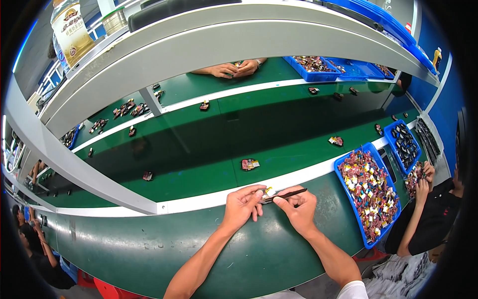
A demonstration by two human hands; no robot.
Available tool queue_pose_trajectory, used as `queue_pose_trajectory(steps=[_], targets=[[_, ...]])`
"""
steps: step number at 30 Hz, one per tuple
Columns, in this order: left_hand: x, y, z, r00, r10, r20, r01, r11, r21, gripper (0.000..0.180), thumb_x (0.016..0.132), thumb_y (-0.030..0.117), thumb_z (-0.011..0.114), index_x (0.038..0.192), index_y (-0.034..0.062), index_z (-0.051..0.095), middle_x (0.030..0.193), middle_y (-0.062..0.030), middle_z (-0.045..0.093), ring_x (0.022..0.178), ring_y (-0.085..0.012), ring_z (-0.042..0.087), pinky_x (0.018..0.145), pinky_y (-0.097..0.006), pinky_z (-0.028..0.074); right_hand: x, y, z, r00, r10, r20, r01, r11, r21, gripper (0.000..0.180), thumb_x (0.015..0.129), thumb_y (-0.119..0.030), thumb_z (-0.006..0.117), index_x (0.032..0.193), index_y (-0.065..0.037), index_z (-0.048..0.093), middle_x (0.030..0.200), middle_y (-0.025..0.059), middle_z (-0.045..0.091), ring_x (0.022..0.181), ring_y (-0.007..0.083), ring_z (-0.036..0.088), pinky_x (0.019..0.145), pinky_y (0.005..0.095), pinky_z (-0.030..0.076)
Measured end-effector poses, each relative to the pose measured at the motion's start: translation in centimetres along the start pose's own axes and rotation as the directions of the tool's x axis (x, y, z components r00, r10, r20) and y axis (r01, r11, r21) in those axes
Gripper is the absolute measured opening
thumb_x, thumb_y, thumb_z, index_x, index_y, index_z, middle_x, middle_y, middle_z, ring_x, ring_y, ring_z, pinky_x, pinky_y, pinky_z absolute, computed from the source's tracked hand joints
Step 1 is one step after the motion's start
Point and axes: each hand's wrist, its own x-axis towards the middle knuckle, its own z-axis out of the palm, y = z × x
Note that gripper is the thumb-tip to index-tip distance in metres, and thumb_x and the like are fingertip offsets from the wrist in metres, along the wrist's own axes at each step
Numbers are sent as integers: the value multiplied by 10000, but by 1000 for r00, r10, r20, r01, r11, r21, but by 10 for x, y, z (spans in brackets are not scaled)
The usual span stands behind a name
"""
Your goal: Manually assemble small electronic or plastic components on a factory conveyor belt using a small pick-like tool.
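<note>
Above the near edge of the green workbench [189, 249], both my hands meet at a small part [269, 192] with yellow and white on it. The fingertips of my left hand [241, 207] pinch this part from its left side. In my right hand [300, 209] are dark tweezers [295, 193], their tips at the part and their back end pointing up to the right. My fingers cover much of the part, so its full shape is hidden. Just beyond my hands, a small pink, white and yellow assembly [250, 164] lies on the green conveyor belt [209, 172].
On my right, a blue tray [354, 213] is heaped with pink, yellow and white parts. Behind it stands a blue tray of black parts [404, 144]. A co-worker's hands [424, 182] work there; another person's hands [234, 69] are across the belt. A grey frame [79, 159] arches overhead.
</note>
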Motion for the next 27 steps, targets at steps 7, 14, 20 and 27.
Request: queue_pose_trajectory(steps=[7,14,20,27], targets=[[-1,2,1,1000,10,-27,-10,1000,10,261,1002,122,611,1195,-47,663,713,-76,661,536,-109,614,413,-216,460,-3,5,-1,987,-158,8,156,967,-200,134,790,-4,809,896,1,728,565,-24,588,442,-16,372,430,205,265],[-1,1,3,999,9,-46,-9,1000,-8,241,1001,103,610,1172,-58,666,707,-85,664,521,-109,613,409,-215,466,-3,4,0,965,-261,13,255,927,-276,123,762,-17,821,860,-53,758,582,-5,629,415,25,390,426,234,287],[-2,5,8,997,-20,-69,23,999,38,222,996,116,617,1157,-26,672,670,-56,651,513,-72,569,419,-215,425,-3,0,1,896,-437,82,437,831,-345,121,746,-25,820,828,-80,751,686,-4,719,397,75,410,436,249,340],[-2,2,9,994,-25,-107,34,996,78,217,987,117,630,1145,-26,674,650,-47,648,492,-62,542,414,-219,409,-2,3,2,874,-472,115,479,797,-369,132,720,-2,826,805,-57,741,820,46,771,393,70,408,446,231,373]])
